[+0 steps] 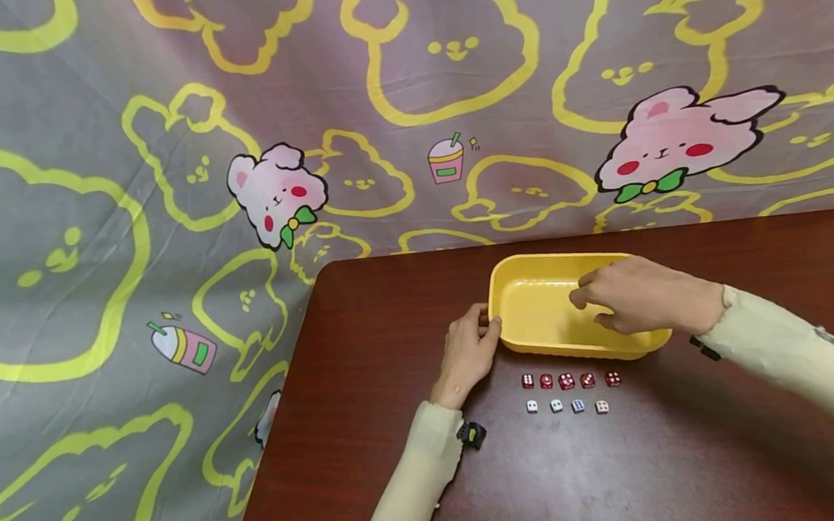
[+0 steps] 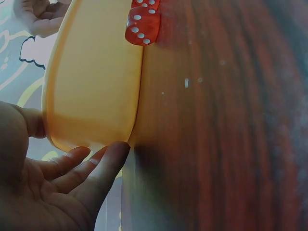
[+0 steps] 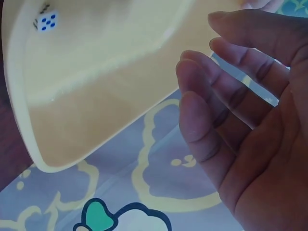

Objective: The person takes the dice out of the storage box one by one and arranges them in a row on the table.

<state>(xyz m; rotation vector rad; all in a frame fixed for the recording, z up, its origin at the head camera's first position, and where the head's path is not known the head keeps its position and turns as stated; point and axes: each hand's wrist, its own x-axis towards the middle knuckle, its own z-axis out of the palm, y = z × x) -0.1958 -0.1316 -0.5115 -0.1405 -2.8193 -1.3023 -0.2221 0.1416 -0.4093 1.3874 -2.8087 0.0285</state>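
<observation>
My left hand (image 1: pixel 467 352) holds the left end of a yellow plastic tray (image 1: pixel 539 350), its thumb at the near-left corner rim. In the left wrist view, the other fingers (image 2: pixel 108 166) lie against the tray's end wall. Over the tray's right half hovers my right hand (image 1: pixel 630 294), fingers loosely bent, nothing between them. A white die with blue dots (image 3: pixel 47 22) shows inside the tray in the right wrist view, slightly blurred; in the head view my right hand hides it.
In front of the tray, a row of several red dice (image 1: pixel 567 381) lies on the brown table (image 1: pixel 377 312). Nearer stands a row of several white dice (image 1: pixel 578 406). A grey cartoon-print curtain (image 1: pixel 413 204) hangs behind and to the left.
</observation>
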